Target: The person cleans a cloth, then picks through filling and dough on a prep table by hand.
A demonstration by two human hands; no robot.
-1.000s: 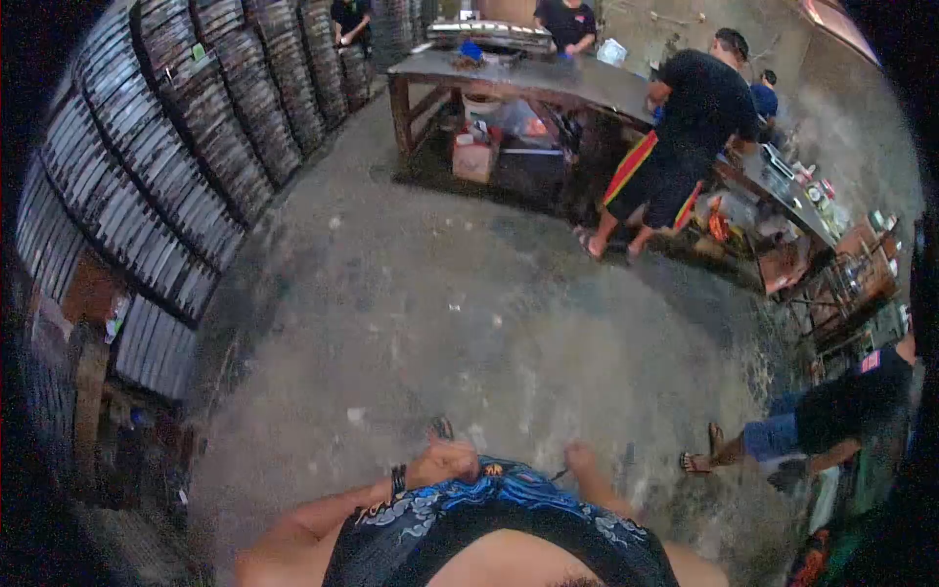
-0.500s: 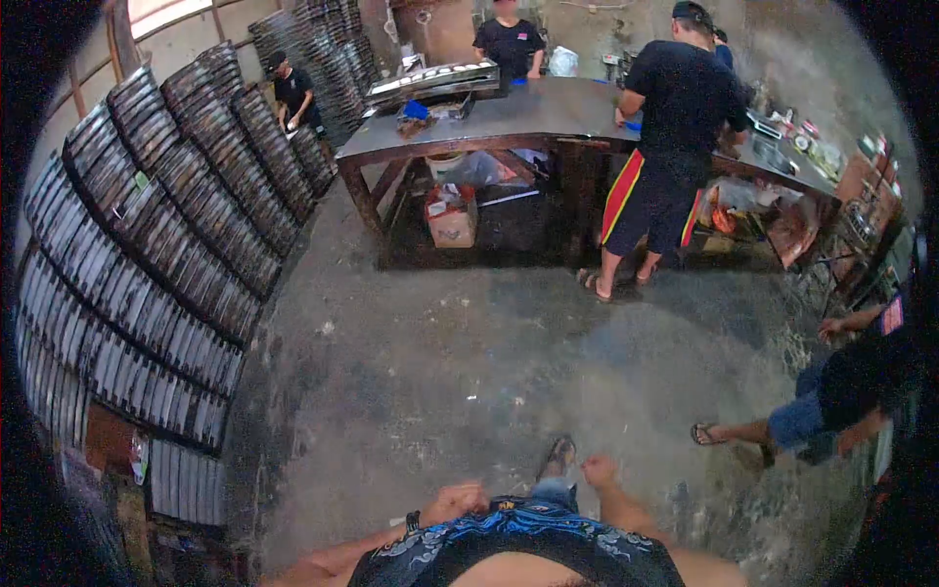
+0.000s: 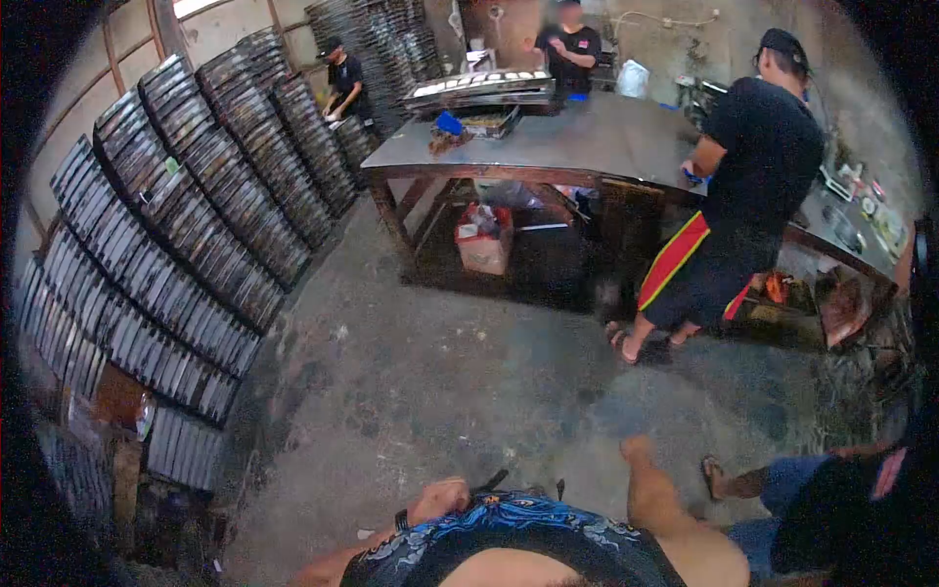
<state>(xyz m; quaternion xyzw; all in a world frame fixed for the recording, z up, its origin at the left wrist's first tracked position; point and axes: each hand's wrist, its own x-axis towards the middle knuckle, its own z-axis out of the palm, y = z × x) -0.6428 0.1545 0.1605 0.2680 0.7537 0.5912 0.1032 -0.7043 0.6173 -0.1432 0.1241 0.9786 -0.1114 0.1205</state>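
My left hand [image 3: 440, 499] is curled in front of my waist, close to the hem of my black shirt with its blue print [image 3: 528, 511]. A dark band circles that wrist. No object shows in its fingers. My right hand [image 3: 638, 450] is stretched out ahead over the concrete floor, loosely closed and somewhat blurred, with nothing visible in it. Neither hand touches the workbench [image 3: 626, 132] or the stacks of trays. Nearest to my right hand is another person's sandalled foot [image 3: 714, 477].
Tall stacks of dark metal trays [image 3: 186, 225] line the left wall. A tray of pale pieces [image 3: 479, 86] lies on the bench, near a blue item [image 3: 449, 122]. A carton [image 3: 483, 249] stands beneath. Several people work around; one in dark clothes [image 3: 753, 176] leans over the bench.
My view has shifted, so the bench and stacks appear farther right and lower. My right hand has swung forward. The person behind the bench has raised a hand. The person at right appears lower.
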